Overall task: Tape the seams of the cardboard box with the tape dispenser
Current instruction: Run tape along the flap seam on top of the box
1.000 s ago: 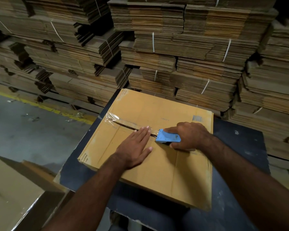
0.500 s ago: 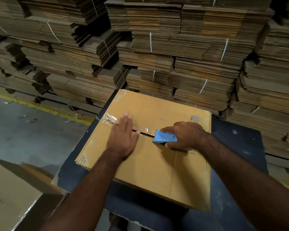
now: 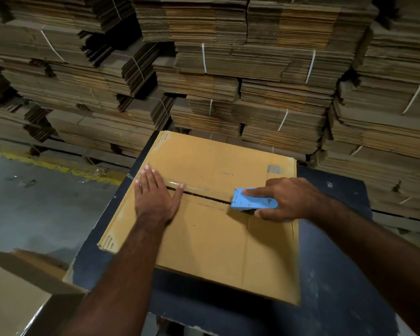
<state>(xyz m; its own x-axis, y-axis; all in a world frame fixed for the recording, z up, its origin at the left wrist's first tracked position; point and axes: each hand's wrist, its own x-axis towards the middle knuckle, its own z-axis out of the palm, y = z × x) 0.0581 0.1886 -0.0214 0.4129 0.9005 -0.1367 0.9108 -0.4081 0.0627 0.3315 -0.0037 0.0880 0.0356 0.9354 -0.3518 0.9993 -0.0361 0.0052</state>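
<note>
The cardboard box is lying flat on the dark table, its centre seam running left to right with clear tape covering the stretch between the 2 hands. The left hand is pressing flat, fingers spread and grasping nothing, on the seam's left end. The right hand is gripping the blue tape dispenser, holding it down on the seam toward the right.

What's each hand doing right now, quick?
Left hand: open, flat on the cardboard box, pressing the tape.
Right hand: closed on the blue tape dispenser at the seam.
</note>
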